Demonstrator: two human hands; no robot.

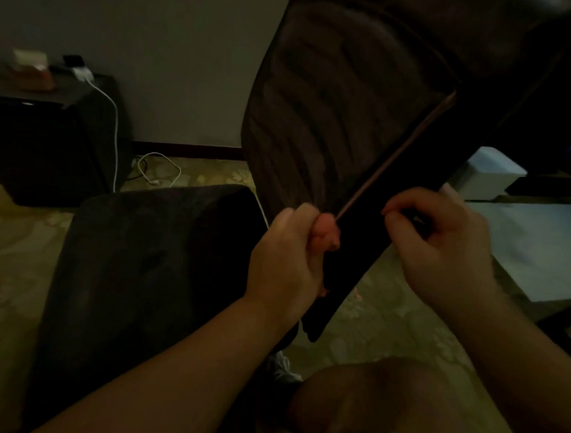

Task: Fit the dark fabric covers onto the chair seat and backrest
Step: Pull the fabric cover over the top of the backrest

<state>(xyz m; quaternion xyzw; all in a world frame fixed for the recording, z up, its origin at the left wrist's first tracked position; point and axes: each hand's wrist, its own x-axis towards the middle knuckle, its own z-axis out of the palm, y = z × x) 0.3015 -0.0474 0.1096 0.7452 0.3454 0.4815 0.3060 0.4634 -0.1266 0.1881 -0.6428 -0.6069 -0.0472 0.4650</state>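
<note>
Head view: dark fabric cover [384, 240] hangs over chair backrest [318, 113], lower hem at backrest's bottom edge, beside seat [138, 262]. Judged light, soft, stretchy; best gripped at hem corners. Left hand [287, 265] fisted tight on hem edge. Right hand [440, 246] fingers curled together, pinching fabric; dim, exact contact unclear.

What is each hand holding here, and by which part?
Both grip the dark fabric cover at its lower edge: left hand bunching it beside the pale seam, right hand pinching farther right.
</note>
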